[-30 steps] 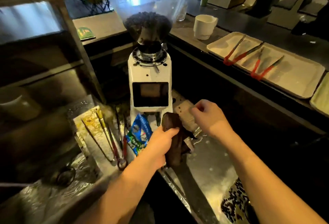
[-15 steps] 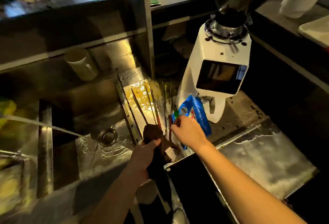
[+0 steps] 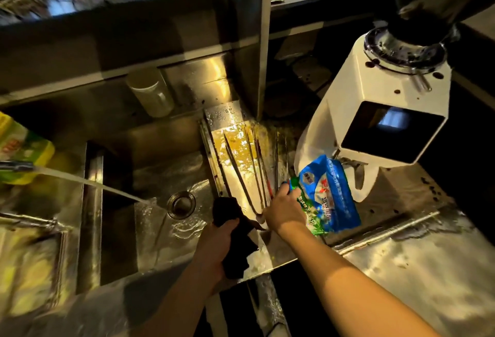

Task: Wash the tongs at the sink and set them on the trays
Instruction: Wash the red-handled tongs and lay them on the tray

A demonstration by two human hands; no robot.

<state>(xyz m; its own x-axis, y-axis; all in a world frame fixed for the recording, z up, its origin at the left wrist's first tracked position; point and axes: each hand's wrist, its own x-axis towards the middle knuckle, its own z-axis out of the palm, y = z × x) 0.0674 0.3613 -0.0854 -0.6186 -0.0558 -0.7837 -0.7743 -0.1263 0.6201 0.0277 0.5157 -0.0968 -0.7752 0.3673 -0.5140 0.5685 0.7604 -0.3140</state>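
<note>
Left hand (image 3: 218, 238) clutching a dark cloth (image 3: 235, 237) at the sink (image 3: 160, 175) edge; right hand (image 3: 284, 209) reaching onto tongs (image 3: 249, 173) lying on the drainboard right of the basin, grip unclear

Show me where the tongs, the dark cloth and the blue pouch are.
tongs (image 3: 242, 179): head view, on a metal arm lying on the drainboard.
dark cloth (image 3: 235, 243): head view, on its hanging middle fold.
blue pouch (image 3: 328, 192): head view, on its front face.

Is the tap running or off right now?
Running. A stream of water arcs from the tap at left into the sink, splashing beside the drain.
</note>
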